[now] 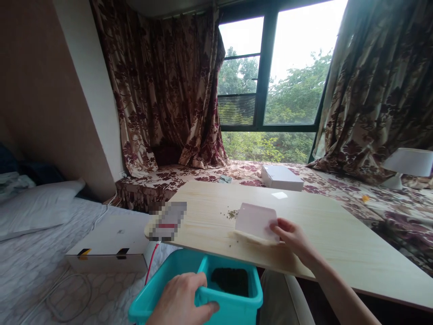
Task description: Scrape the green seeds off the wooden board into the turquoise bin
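My right hand pinches the right edge of a white plastic scraper, a flat piece with rounded corners tilted over the table. Just left of the scraper lies a small scatter of greenish-brown grains, with a few stray specks nearer the front edge. Below that edge is a teal plastic bin split by a divider. My left hand is closed around the bin's divider and front rim. Dark loose material lies in the right compartment; my left hand partly hides the left one.
A phone-like blurred object with a red cable lies at the table's left end. On the bed stands a white box. Another white box and a lamp stand on the window ledge. My leg is below the table.
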`<state>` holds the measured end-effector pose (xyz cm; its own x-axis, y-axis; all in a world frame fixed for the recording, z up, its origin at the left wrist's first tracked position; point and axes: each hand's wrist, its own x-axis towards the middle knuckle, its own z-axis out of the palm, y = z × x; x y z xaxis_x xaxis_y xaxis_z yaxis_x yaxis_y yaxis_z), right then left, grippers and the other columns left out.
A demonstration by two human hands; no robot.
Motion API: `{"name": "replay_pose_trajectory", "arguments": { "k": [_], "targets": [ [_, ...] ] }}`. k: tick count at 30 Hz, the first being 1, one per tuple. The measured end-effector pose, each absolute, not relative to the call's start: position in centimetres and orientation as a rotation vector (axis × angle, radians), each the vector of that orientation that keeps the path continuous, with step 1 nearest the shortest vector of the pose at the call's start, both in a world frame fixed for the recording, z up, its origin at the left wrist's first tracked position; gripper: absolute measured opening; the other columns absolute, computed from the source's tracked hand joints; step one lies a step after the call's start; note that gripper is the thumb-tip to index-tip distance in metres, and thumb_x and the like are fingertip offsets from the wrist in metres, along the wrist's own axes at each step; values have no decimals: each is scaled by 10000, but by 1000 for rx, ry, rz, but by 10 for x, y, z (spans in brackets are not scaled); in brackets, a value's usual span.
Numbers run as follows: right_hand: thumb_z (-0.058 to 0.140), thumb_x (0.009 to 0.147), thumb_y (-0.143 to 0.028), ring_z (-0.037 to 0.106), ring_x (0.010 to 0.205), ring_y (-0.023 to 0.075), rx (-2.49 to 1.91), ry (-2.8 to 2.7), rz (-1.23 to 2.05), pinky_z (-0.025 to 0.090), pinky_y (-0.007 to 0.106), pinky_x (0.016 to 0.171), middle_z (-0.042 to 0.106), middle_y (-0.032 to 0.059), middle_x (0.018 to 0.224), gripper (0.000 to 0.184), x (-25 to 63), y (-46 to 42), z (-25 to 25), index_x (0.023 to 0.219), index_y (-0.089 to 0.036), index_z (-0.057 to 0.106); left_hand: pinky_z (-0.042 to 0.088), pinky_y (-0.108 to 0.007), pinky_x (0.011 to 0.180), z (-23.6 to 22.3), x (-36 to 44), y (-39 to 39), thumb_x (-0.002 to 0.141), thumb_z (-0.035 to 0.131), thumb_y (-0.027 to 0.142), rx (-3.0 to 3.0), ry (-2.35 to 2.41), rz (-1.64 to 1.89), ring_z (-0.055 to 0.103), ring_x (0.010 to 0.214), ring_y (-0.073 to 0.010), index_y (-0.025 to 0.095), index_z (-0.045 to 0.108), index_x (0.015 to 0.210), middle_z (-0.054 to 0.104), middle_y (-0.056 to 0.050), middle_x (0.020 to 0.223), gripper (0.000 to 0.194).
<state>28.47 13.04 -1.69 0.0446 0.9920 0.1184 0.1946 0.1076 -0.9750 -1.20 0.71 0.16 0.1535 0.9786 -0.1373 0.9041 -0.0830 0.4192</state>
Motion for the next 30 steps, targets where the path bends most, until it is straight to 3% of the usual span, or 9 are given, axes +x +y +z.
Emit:
{"name": "replay_pose_trajectory", "arguments": {
  "k": [5, 11, 17, 20, 25, 30],
  "targets": [
    [733, 582, -468, 649, 707, 222, -1250, -1383, 1026, 504, 300, 617, 737, 64, 760, 315, 289, 111, -22, 721, -186, 716, 351, -251, 677, 2, -10, 8, 733, 630, 314, 2025, 1781, 263, 591, 828, -210, 230, 545, 725, 643, 5, 819, 119],
    [729, 572, -491, 607, 580, 180, -1257, -1363, 1043, 448, 265, 494, 713, 48, 692, 350, 278, 110, -17, 726, -178, 700, 356, -251, 700, 1, -8, 6, 729, 634, 326, 2041, 1774, 296, 589, 843, -211, 233, 556, 733, 645, 10, 823, 121],
    [725, 599, -480, 649, 695, 217, -1153, -1475, 1120, 495, 292, 594, 737, 62, 744, 316, 251, 107, -12, 713, -186, 707, 360, -253, 691, 4, -8, 6, 734, 625, 333, 2024, 1772, 254, 592, 842, -215, 232, 567, 739, 651, 2, 828, 117],
    [720, 614, -469, 635, 639, 196, -1147, -1529, 1188, 478, 277, 548, 731, 60, 721, 310, 255, 105, -10, 725, -180, 714, 363, -256, 706, 2, -5, 6, 727, 632, 327, 2030, 1766, 275, 593, 855, -216, 232, 588, 753, 654, -2, 833, 108],
    [698, 585, -457, 626, 591, 201, -1316, -1266, 823, 437, 273, 464, 740, 85, 735, 328, 285, 122, -6, 748, -173, 717, 380, -272, 793, -7, 6, 5, 686, 676, 326, 2042, 1733, 286, 586, 914, -230, 236, 626, 808, 664, -13, 893, 159],
    [657, 611, -356, 640, 596, 198, -1369, -1197, 774, 445, 270, 474, 747, 78, 747, 259, 289, 130, -9, 773, -163, 714, 386, -288, 812, -16, 11, 7, 673, 699, 355, 2081, 1663, 350, 583, 921, -235, 236, 632, 826, 666, -15, 902, 205]
  ]
}}
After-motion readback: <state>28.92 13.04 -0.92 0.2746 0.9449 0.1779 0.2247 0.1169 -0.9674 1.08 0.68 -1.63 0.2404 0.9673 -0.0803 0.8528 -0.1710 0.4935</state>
